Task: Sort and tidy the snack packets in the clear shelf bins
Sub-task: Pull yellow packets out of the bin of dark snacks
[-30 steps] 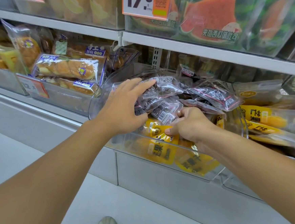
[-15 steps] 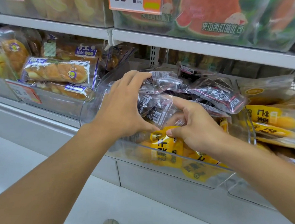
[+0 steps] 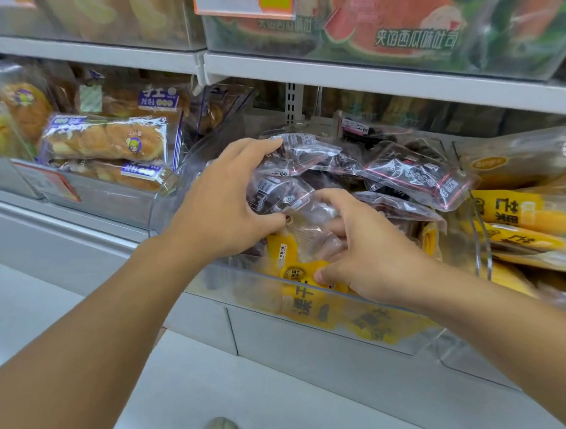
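Shop shelf (image 3: 387, 82), clear bin (image 3: 301, 304): dark packets (image 3: 413, 177) heaped in the bin are held by left hand (image 3: 221, 206), its grip closed, steadying them; right hand (image 3: 370, 255), grip closed, pinches yellow packet (image 3: 301, 270) at the bin's front, apparently for sorting.

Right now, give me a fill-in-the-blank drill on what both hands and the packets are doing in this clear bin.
1. The left hand grips a bunch of ____ packets.
2. Under the right hand, at the clear bin's front wall, lie packets coloured ____.
3. The bin left of it holds packaged ____ with purple labels.
4. The bins on the shelf above show pictures of ____.

Missing words: dark; yellow; bread; watermelon
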`<state>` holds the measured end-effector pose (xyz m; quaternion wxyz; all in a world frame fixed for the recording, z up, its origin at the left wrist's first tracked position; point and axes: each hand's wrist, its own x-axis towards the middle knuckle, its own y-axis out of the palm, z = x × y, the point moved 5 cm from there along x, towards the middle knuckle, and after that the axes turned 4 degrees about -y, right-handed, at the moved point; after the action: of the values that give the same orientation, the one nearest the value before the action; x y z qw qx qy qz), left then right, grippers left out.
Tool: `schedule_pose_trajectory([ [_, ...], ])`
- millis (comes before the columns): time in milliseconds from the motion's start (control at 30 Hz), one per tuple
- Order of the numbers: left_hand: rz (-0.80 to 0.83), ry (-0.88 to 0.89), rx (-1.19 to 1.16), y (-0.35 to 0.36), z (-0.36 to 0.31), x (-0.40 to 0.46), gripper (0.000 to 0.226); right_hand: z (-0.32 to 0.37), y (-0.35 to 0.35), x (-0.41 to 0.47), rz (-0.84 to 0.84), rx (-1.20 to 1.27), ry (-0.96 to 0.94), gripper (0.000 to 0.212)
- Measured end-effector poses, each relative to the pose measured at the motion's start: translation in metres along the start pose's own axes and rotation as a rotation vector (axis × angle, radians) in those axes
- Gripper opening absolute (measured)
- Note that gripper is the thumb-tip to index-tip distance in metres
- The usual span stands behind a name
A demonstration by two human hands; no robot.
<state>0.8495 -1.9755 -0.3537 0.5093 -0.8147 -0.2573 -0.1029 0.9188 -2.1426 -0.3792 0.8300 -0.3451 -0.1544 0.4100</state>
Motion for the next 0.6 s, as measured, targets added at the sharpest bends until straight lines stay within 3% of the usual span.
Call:
schedule_pose_trajectory([
  [133,0.028,-0.007,-0.056,-0.006,0.004,0.001,0.089,-0.002,-0.001,0.002,-0.035,-0.051,-0.004,0.108],
  [267,0.054,-0.019,-0.084,-0.007,0.008,0.003,0.084,-0.006,0.0,0.009,0.036,-0.009,0.039,0.112],
  [433,0.051,-0.054,-0.152,-0.009,0.013,0.004,0.081,0.01,-0.001,0.019,0.051,-0.136,-0.014,0.073],
  [600,0.036,-0.063,-0.182,-0.009,0.012,0.004,0.08,0.025,0.008,0.033,-0.022,-0.311,-0.031,0.074],
])
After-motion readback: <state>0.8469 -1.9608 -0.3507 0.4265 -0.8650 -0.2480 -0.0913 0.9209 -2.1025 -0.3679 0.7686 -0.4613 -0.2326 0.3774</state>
